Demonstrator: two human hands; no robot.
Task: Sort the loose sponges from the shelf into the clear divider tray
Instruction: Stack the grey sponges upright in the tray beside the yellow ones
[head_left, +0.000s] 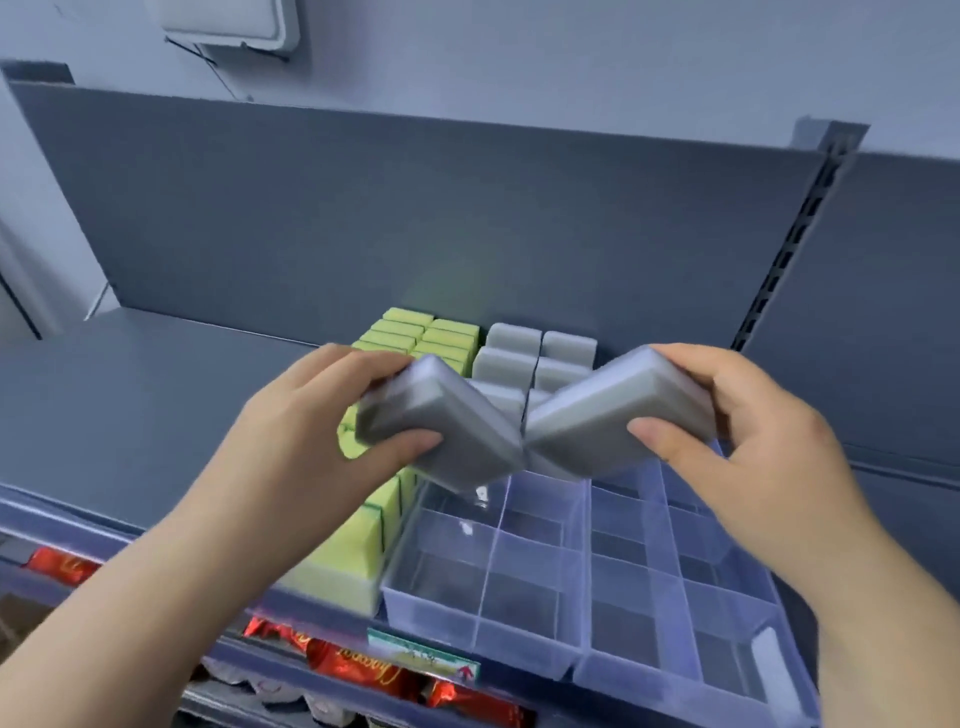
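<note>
My left hand (311, 431) grips a grey sponge (441, 426) tilted down to the right. My right hand (753, 421) grips a second grey sponge (613, 410) tilted down to the left. Their lower ends meet above the clear divider tray (519, 623), near its back compartments. Several front compartments of the tray hold nothing. More grey sponges (540, 348) stand in the tray's far end behind my hands. Yellow-green sponges (426, 332) fill a row on the left, running back from a near one (348, 561).
The tray sits on a grey shelf (130, 410) with a dark back panel (415, 218). A slotted upright (795, 239) stands at the right. Red packaged goods (353, 665) lie on the shelf below, behind a price label (421, 657).
</note>
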